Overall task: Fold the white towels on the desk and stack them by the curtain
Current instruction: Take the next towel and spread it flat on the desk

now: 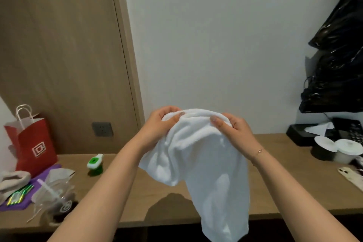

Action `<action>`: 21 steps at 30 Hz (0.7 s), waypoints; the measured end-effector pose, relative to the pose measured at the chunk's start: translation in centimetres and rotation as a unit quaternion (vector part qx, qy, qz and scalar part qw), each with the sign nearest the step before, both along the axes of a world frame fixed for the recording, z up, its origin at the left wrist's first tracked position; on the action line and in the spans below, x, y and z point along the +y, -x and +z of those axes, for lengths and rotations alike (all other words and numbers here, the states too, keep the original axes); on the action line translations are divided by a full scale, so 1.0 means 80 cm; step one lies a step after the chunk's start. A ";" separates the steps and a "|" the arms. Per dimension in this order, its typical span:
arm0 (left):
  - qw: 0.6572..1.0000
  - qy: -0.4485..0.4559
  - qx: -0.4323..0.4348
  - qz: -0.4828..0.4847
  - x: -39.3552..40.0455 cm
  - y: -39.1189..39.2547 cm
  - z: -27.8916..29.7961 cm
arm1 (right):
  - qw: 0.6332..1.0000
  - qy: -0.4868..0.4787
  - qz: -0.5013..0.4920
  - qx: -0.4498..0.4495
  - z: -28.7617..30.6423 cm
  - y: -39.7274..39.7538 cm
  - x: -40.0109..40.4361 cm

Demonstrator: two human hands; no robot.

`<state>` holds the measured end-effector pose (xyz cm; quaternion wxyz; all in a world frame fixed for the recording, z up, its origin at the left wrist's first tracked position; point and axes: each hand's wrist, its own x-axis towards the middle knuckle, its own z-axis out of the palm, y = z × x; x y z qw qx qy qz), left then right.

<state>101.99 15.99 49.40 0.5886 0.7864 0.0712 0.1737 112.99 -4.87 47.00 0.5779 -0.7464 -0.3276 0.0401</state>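
a white towel is held up over the worktop, bunched at its top edge and hanging down past the front edge. its top is gripped by the curled fingers of the left hand and the right hand. a red bag is seen far left, two cups far right.

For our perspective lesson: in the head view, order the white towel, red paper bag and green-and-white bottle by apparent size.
1. white towel, though held nearest the camera
2. red paper bag
3. green-and-white bottle
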 end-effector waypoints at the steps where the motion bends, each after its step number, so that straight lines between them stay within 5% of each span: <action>1: 1.000 -0.004 -0.004 0.003 -0.006 -0.026 -0.002 | 1.000 0.000 -0.005 -0.010 -0.003 -0.028 -0.004; 13: 0.997 0.000 0.042 0.065 -0.041 -0.327 -0.099 | 0.989 0.127 0.019 -0.075 -0.080 -0.373 -0.029; 21: 0.986 0.025 0.117 0.115 -0.049 -0.378 -0.207 | 0.970 0.218 0.098 -0.053 -0.168 -0.446 -0.020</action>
